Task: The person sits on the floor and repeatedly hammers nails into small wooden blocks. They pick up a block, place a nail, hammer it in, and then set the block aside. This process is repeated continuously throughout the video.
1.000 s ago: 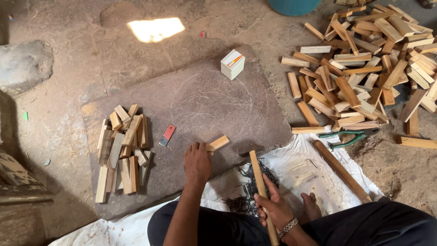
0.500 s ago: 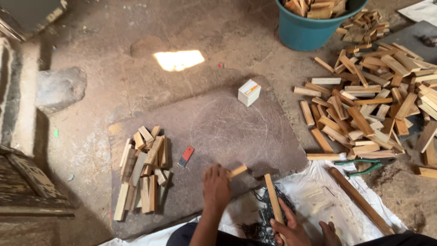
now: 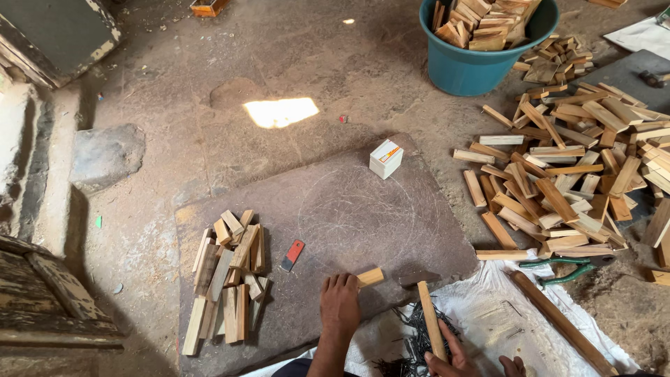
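My left hand [image 3: 340, 306] rests on the flat stone slab [image 3: 335, 216] near its front edge, fingers on a small wooden block [image 3: 370, 277]. My right hand [image 3: 453, 356] grips the wooden handle of a hammer [image 3: 427, 307]. The hammer's dark metal head [image 3: 419, 278] lies on the slab just right of the block. A heap of dark nails [image 3: 412, 335] lies on the white sheet [image 3: 502, 314] between my hands.
A stack of cut wood pieces [image 3: 227, 279] lies on the slab's left; a red flat tool [image 3: 292, 254] beside it. A small white box [image 3: 385, 158] stands at the slab's far edge. A large pile of wood pieces [image 3: 565, 174], green pliers [image 3: 558, 269] and a teal bucket [image 3: 467, 56] are right.
The view has tilted upward, showing more of the bucket and far floor. My hands, the block and the hammer stay in about the same place on the slab.
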The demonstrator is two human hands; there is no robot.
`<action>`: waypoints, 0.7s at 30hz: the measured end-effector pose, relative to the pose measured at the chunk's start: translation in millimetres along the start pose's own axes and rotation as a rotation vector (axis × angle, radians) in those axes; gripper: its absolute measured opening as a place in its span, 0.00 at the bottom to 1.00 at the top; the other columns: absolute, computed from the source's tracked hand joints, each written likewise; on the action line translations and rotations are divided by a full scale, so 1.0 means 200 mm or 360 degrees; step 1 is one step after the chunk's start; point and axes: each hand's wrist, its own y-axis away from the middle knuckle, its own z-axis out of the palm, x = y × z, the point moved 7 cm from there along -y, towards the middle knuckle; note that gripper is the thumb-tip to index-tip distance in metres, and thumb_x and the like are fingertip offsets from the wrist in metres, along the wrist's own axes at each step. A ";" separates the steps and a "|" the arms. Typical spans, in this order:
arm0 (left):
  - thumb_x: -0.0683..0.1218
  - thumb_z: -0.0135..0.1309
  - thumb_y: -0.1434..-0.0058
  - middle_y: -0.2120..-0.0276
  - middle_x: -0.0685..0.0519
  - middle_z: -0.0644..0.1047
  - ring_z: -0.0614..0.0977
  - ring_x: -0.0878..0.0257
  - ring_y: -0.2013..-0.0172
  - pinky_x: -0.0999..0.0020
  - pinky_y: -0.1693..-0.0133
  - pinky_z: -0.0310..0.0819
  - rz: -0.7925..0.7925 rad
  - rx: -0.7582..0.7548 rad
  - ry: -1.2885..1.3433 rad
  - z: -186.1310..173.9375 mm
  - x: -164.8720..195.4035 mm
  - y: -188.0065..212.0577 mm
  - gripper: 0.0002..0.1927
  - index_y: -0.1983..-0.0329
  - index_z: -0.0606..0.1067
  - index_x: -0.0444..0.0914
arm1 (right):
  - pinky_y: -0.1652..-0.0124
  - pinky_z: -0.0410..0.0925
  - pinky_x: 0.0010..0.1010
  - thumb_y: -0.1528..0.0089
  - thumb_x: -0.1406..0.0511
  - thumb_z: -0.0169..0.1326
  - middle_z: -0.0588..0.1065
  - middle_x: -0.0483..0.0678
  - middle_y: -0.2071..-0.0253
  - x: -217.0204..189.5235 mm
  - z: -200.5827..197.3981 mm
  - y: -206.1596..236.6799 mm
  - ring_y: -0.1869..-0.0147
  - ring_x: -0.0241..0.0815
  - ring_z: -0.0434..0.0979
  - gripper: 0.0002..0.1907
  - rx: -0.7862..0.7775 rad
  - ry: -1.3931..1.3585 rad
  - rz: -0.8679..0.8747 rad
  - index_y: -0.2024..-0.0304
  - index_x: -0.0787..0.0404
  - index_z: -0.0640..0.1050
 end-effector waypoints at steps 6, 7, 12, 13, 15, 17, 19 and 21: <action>0.36 0.49 0.43 0.49 0.39 0.76 0.75 0.47 0.48 0.53 0.49 0.69 0.0072 -0.0537 -0.0437 0.10 0.14 0.01 0.18 0.48 0.74 0.32 | 0.76 0.67 0.33 0.41 0.71 0.62 0.75 0.53 0.78 -0.06 0.05 0.01 0.80 0.39 0.73 0.49 -0.0017 -0.0138 -0.0258 0.25 0.42 0.52; 0.40 0.50 0.39 0.50 0.39 0.76 0.76 0.45 0.48 0.49 0.49 0.69 0.0063 -0.0707 -0.0371 0.15 0.18 0.06 0.16 0.48 0.74 0.33 | 0.74 0.68 0.32 0.42 0.72 0.62 0.77 0.52 0.74 -0.07 0.05 0.01 0.78 0.38 0.74 0.49 0.0022 -0.0118 -0.0322 0.25 0.44 0.53; 0.50 0.59 0.40 0.51 0.38 0.78 0.80 0.44 0.48 0.47 0.50 0.74 -0.0026 -0.1344 -0.0127 0.42 0.45 0.36 0.18 0.53 0.79 0.34 | 0.70 0.72 0.29 0.43 0.73 0.64 0.81 0.56 0.67 -0.09 0.06 0.01 0.74 0.36 0.79 0.49 0.0050 -0.0016 -0.0512 0.24 0.45 0.56; 0.51 0.59 0.39 0.51 0.38 0.78 0.80 0.43 0.49 0.45 0.50 0.74 -0.0023 -0.1275 -0.0074 0.43 0.48 0.37 0.19 0.52 0.79 0.33 | 0.71 0.71 0.28 0.42 0.73 0.64 0.81 0.55 0.64 -0.10 0.06 0.01 0.74 0.35 0.78 0.49 0.0038 0.0013 -0.0534 0.24 0.46 0.56; 0.52 0.59 0.39 0.51 0.39 0.78 0.80 0.43 0.49 0.43 0.51 0.74 -0.0014 -0.1141 0.0040 0.42 0.52 0.38 0.21 0.50 0.78 0.33 | 0.71 0.70 0.27 0.42 0.72 0.64 0.82 0.51 0.59 -0.11 0.05 0.01 0.74 0.32 0.76 0.48 0.0020 0.0077 -0.0576 0.25 0.47 0.56; 0.52 0.56 0.35 0.52 0.38 0.79 0.81 0.43 0.49 0.43 0.51 0.74 0.0073 -0.1198 0.0029 0.42 0.54 0.39 0.18 0.51 0.80 0.34 | 0.69 0.71 0.26 0.42 0.73 0.63 0.82 0.50 0.56 -0.10 0.05 0.00 0.72 0.32 0.77 0.48 0.0036 0.0014 -0.0541 0.25 0.47 0.55; 0.52 0.54 0.33 0.52 0.38 0.79 0.81 0.42 0.49 0.42 0.51 0.74 0.0110 -0.1197 0.0041 0.41 0.55 0.38 0.17 0.51 0.81 0.36 | 0.69 0.71 0.26 0.43 0.74 0.62 0.82 0.50 0.55 -0.12 0.05 0.00 0.72 0.31 0.78 0.48 0.0020 0.0002 -0.0586 0.26 0.49 0.55; 0.53 0.52 0.31 0.52 0.38 0.78 0.81 0.41 0.49 0.40 0.52 0.74 0.0100 -0.1144 0.0089 0.39 0.55 0.37 0.17 0.50 0.81 0.37 | 0.69 0.71 0.26 0.44 0.75 0.61 0.82 0.52 0.54 -0.15 0.07 0.01 0.72 0.31 0.78 0.48 -0.0014 0.0050 -0.0704 0.25 0.51 0.55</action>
